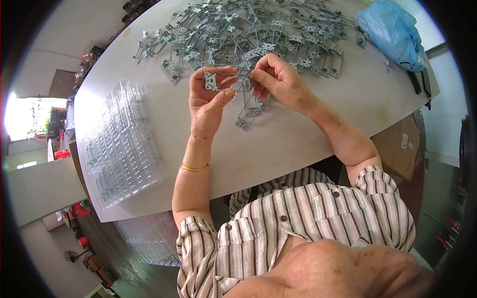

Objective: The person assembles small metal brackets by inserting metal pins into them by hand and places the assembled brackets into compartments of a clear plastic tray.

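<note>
Between both hands, above the table, is a metal wire bracket [211, 81]: a small pierced plate at one end with thin parallel rods running to the right. My left hand [211, 102] is closed round its plate end, thumb below the rods and fingers behind. At the other end, my right hand [282, 82] pinches it between thumb and fingers; the part inside that grip is mostly hidden. Just beneath the hands, a few loose metal brackets [242, 124] lie on the white table [298, 134]. Beyond the fingers spreads a large tangled pile of similar brackets [228, 35].
On the left stands a clear plastic tray [121, 149] with rows of compartments, some metal pieces showing at its left side. More clear trays [149, 238] sit lower, beside the table. A blue plastic bag [390, 30] rests at the far right, with a cardboard box [397, 149] below the edge.
</note>
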The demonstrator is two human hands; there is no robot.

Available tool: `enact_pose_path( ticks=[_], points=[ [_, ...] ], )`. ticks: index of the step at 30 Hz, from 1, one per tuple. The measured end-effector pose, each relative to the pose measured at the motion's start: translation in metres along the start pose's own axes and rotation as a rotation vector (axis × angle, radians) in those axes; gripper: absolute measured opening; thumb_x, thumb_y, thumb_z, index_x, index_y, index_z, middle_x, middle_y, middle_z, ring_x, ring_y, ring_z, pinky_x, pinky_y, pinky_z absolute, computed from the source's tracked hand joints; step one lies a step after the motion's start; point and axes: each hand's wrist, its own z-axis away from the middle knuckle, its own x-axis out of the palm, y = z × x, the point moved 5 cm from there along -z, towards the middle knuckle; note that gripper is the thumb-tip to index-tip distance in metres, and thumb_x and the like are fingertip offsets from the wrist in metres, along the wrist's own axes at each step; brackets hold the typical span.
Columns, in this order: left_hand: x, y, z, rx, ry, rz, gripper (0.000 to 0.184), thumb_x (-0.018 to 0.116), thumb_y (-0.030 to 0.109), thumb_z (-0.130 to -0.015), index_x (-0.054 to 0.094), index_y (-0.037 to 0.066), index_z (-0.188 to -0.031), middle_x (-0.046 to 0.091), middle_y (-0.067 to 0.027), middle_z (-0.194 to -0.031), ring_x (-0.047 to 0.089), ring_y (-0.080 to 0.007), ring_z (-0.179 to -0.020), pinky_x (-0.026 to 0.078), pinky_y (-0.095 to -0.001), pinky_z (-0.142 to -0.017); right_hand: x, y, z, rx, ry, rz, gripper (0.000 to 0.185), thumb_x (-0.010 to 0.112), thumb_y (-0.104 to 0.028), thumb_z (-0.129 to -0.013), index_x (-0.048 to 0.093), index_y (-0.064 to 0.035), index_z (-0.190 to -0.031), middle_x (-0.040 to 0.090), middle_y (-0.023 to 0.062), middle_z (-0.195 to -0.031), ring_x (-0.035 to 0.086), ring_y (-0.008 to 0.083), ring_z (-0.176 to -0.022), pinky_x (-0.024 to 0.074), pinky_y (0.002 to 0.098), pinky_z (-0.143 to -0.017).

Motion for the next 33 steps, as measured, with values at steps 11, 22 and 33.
enact_pose_path(
  ticks=[11,22,33],
  points=[
    [-0.004,-0.003,-0.003,-0.125,0.043,0.047,0.031,0.058,0.027,-0.106,0.054,0.002,-0.125,0.062,-0.0222,-0.134,0.062,-0.0345,-0.125,0.05,-0.051,-0.11,-0.009,-0.016,-0.002,-0.305,0.137,0.208,0.011,0.064,-0.011,-0.104,0.054,-0.0055,-0.105,0.064,0.0007,-0.088,0.065,0.008,-0.074,0.0576,0.0258,-0.063],
    [-0.003,-0.012,0.007,-0.528,-0.049,0.062,0.031,0.05,0.027,-0.109,0.059,0.002,-0.093,0.07,-0.0305,-0.112,0.075,-0.0346,-0.088,0.063,-0.0422,-0.071,-0.003,-0.019,0.0,-0.496,0.079,0.316,0.013,0.067,-0.003,-0.101,0.054,-0.0057,-0.104,0.064,0.0022,-0.087,0.06,0.008,-0.071,0.0521,0.0245,-0.059],
    [-0.01,-0.011,0.006,-0.405,-0.021,0.11,0.029,0.057,0.023,-0.106,0.061,0.002,-0.086,0.067,-0.0323,-0.119,0.07,-0.0255,-0.086,0.057,-0.0348,-0.069,-0.013,-0.032,0.003,-0.675,0.263,0.493,0.011,0.072,-0.004,-0.096,0.062,-0.0038,-0.101,0.065,0.005,-0.093,0.063,0.0138,-0.081,0.0545,0.029,-0.072]
  ],
)
